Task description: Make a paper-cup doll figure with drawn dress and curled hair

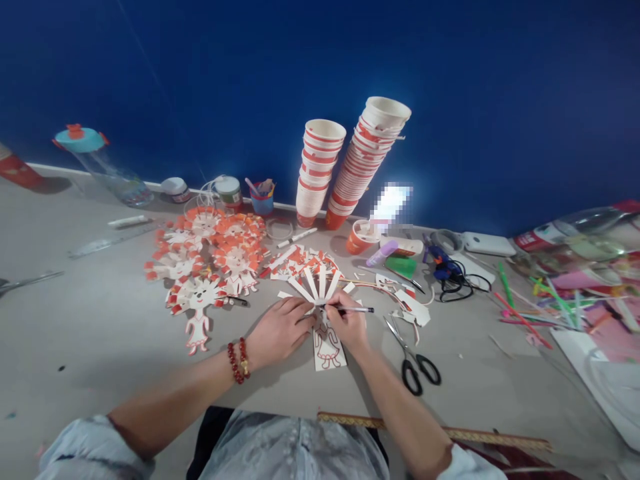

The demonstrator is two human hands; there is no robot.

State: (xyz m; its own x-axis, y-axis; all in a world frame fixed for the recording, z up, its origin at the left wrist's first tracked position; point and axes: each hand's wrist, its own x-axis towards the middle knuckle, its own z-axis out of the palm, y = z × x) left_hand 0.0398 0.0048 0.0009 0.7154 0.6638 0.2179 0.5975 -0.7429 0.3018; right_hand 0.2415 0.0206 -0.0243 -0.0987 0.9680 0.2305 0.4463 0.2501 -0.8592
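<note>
My right hand (pixel 347 321) grips a pen (pixel 357 309) with its tip over a white paper doll cut-out (pixel 327 343). The doll has a fan of strips around its head and a dress outlined in red below. My left hand (pixel 283 327) lies over the doll's left side, fingers stretched out and resting on the paper. Both hands partly hide the doll's head, and I cannot make out the pen's mark. Left of my hands lies a finished-looking paper doll (pixel 197 310) with orange-tipped strips and a drawn face.
Black-handled scissors (pixel 413 357) lie open at right. A pile of orange-and-white paper dolls (pixel 207 230) spreads at left. Behind stand two tall paper-cup stacks (pixel 320 167). Paper scraps (pixel 305 263), a blue glue gun (pixel 445 267) and a clear bottle (pixel 117 173) are around.
</note>
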